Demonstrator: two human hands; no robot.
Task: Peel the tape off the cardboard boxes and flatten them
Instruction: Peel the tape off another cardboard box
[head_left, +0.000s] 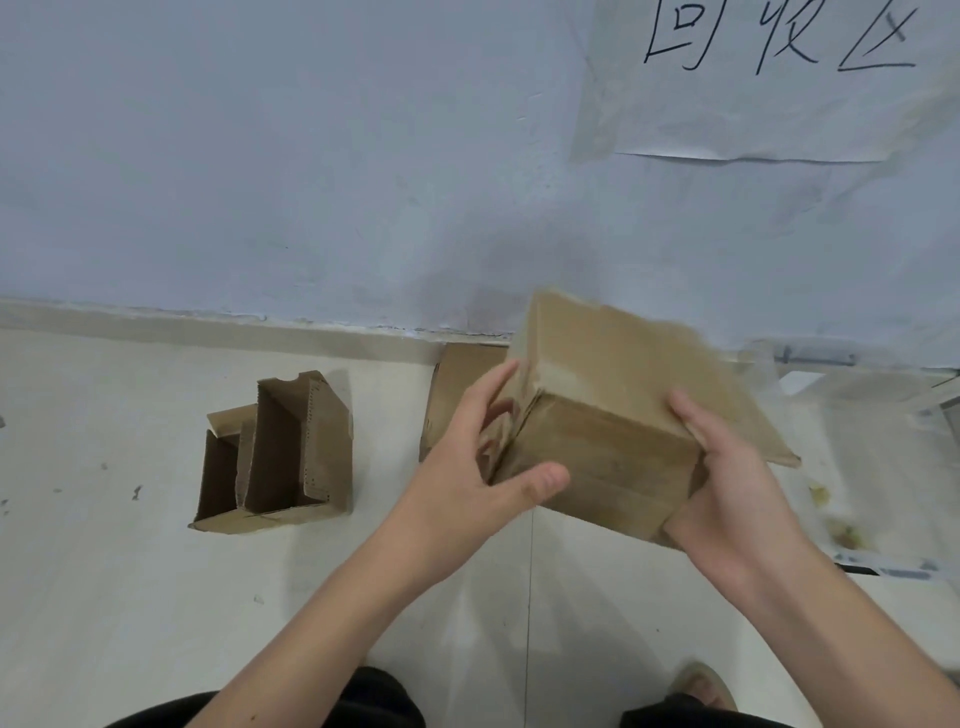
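Pale floor by the wall was my workspace, and I had the cardboard box (597, 441) lifted over it, left hand (467, 462) and right hand (727, 478) curled round opposite ends; looked light and bendy, best gripped at the edges.

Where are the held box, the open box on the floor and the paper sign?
held box (602, 457): head view, on its front face.
open box (327, 441): head view, on its right outer wall.
paper sign (753, 114): head view, on the blank lower part of the sheet.
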